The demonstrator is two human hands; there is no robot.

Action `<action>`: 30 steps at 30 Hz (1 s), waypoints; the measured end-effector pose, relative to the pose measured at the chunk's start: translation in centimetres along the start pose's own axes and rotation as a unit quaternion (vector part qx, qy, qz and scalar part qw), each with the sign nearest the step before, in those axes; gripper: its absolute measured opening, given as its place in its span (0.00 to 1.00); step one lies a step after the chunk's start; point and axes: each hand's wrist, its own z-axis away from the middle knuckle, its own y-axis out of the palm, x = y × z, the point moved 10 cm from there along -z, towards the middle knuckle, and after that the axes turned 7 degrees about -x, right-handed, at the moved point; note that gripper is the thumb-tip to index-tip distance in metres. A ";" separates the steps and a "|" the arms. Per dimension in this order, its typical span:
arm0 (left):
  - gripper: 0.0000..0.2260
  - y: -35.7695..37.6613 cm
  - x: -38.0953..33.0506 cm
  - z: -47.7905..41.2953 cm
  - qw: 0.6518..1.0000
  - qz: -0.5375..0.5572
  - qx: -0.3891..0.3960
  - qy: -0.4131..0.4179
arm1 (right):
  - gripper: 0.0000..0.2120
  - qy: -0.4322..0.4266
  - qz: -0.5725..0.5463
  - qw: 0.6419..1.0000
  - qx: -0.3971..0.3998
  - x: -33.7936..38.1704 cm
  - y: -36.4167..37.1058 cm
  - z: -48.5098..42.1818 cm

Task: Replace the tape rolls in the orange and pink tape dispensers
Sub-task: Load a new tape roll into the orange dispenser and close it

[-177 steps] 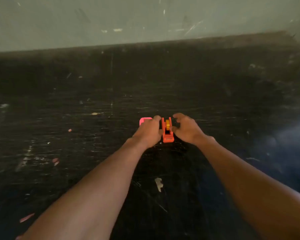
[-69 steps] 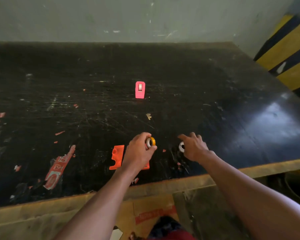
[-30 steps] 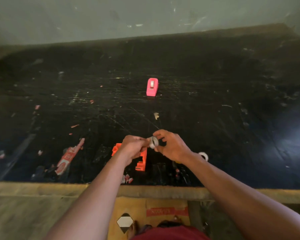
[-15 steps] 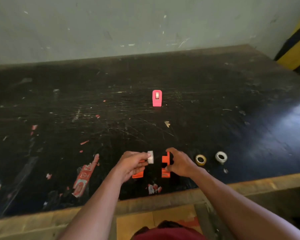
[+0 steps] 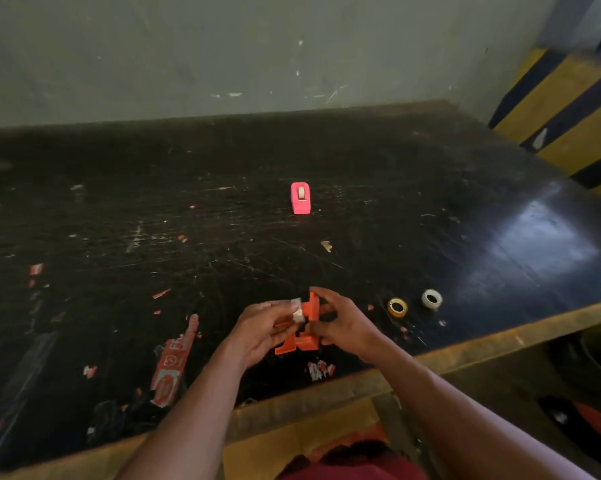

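Note:
The orange tape dispenser (image 5: 307, 336) is taken apart near the table's front edge. My right hand (image 5: 340, 323) grips one orange half upright just above the table. My left hand (image 5: 261, 329) pinches a small white tape roll (image 5: 297, 311) right against that half; another orange piece lies under my hands. The pink tape dispenser (image 5: 300, 198), with a white roll in it, stands alone in the middle of the black table (image 5: 430, 202). To the right of my hands lie a yellow tape roll (image 5: 397, 307) and a white tape roll (image 5: 431, 299), both flat.
The table top is scratched, with red sticker scraps (image 5: 172, 362) stuck at the front left. A grey wall runs behind the table. A yellow and black striped post (image 5: 569, 109) stands at the far right. The wooden front edge (image 5: 500, 337) is close to my hands.
My right hand has lifted the orange dispenser half off the table. My left hand has brought the white roll up against it. The view has shifted slightly.

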 end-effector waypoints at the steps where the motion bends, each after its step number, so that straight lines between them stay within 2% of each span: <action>1: 0.14 0.1 0.0 0.2 1.000 -0.012 0.008 0.000 | 0.35 0.001 0.004 1.000 0.005 0.0 -0.1 0.1; 9: 0.16 1.6 -1.2 0.4 0.996 -0.068 0.056 0.017 | 0.36 0.005 -0.028 0.999 0.040 0.0 0.0 0.0; 14: 0.16 1.9 -1.7 0.1 0.991 -0.126 0.047 0.023 | 0.37 0.002 -0.035 0.997 0.063 -0.8 0.0 -1.1; 17: 0.12 1.8 -1.8 -0.9 0.983 -0.181 -0.011 0.032 | 0.35 0.016 -0.037 0.996 0.077 -2.1 -0.5 -1.6; 19: 0.13 0.8 -2.2 -1.9 0.957 -0.260 -0.110 0.067 | 0.35 0.032 -0.051 0.995 0.086 -3.2 -0.7 -1.9; 21: 0.16 0.0 -2.8 -2.3 0.888 -0.397 -0.208 0.103 | 0.36 0.050 -0.066 0.992 0.091 -4.1 -1.3 -2.2; 22: 0.19 -0.2 -2.6 -2.2 0.857 -0.446 -0.237 0.103 | 0.36 0.055 -0.070 0.991 0.096 -4.4 -1.6 -2.4; 24: 0.26 -0.1 -1.5 -2.2 0.823 -0.495 -0.266 0.084 | 0.36 0.061 -0.073 0.990 0.104 -4.9 -2.3 -2.8; 26: 0.31 0.2 -0.7 -1.8 0.803 -0.520 -0.282 0.073 | 0.36 0.072 -0.078 0.988 0.113 -5.3 -2.8 -3.0; 28: 0.28 0.5 -0.6 -1.5 0.796 -0.522 -0.296 0.075 | 0.36 0.078 -0.082 0.986 0.122 -5.6 -3.3 -3.3; 30: 0.23 0.6 -0.9 -1.4 0.810 -0.494 -0.309 0.068 | 0.37 0.083 -0.081 0.984 0.133 -5.9 -3.7 -3.7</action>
